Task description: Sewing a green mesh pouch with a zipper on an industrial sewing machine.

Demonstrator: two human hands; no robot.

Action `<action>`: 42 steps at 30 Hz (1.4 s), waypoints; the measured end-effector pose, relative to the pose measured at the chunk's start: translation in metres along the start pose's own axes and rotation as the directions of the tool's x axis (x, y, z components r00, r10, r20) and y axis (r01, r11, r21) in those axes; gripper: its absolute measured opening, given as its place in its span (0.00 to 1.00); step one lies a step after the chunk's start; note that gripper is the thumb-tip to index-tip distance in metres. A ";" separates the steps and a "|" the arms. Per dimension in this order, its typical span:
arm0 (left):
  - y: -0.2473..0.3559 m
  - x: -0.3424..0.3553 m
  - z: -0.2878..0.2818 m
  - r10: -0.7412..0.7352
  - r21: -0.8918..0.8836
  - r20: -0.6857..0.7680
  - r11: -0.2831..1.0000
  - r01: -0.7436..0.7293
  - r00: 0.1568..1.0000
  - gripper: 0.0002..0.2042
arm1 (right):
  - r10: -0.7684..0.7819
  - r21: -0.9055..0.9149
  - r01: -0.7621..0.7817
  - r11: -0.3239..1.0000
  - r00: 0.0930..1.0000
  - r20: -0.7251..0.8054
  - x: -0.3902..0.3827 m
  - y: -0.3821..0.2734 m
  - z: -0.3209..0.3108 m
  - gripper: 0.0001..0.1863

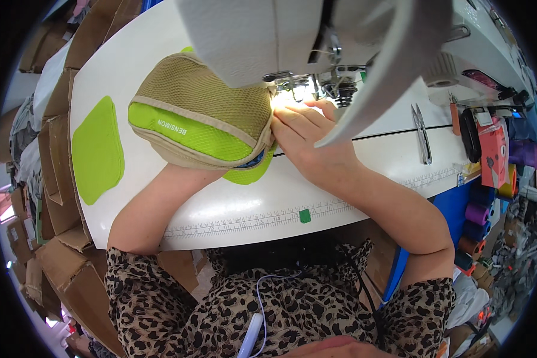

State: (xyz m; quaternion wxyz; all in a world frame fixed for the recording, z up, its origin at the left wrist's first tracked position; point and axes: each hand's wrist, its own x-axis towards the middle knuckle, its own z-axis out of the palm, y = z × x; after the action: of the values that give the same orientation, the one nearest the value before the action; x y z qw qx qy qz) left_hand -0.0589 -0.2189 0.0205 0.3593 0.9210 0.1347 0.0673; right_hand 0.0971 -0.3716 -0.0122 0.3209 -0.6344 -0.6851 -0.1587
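Observation:
A rounded khaki mesh pouch (215, 83) with a lime-green panel and beige edging lies at the sewing machine's needle area (301, 89). My left forearm passes under its near side; the left hand is hidden behind the pouch, so its fingers do not show. Close by the presser foot, my right hand (307, 134) grips the pouch's right edge, its fingers bent toward the needle. Bright lamp glare washes out the fingertips and the seam. Beneath the pouch, part of a lime-green piece (250, 173) sticks out.
More lime-green cut pieces (98, 149) lie on the white table at left. Thread snips (422, 134) rest at right, near a pink box (492, 152) and thread spools (476, 213). A ruler strip (250, 222) runs along the near edge. Cardboard boxes (80, 277) stand at left.

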 end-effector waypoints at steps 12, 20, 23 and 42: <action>-0.011 -0.004 0.007 0.017 0.119 0.037 0.993 -0.022 0.999 0.25 | 0.041 0.149 -0.054 0.987 0.995 0.091 0.005 -0.005 -0.010 0.13; 0.006 0.005 -0.005 0.041 0.293 0.020 0.955 -0.045 0.999 0.28 | 0.040 0.001 -0.040 0.999 0.992 0.120 0.003 -0.002 -0.018 0.12; 0.003 0.006 -0.007 0.181 0.366 -0.050 0.918 -0.150 0.982 0.28 | 0.110 0.019 -0.118 0.993 0.967 0.228 0.002 -0.002 -0.026 0.13; 0.004 0.009 -0.010 0.144 0.333 -0.003 0.933 -0.135 0.990 0.28 | 0.100 0.038 -0.107 0.994 0.983 0.154 0.004 -0.003 -0.019 0.12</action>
State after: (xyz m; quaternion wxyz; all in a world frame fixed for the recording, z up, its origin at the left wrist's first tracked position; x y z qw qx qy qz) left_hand -0.0519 -0.2126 0.0306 0.1914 0.9745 0.0834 0.0818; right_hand 0.0986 -0.3810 0.0051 0.2901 -0.6717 -0.6772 -0.0772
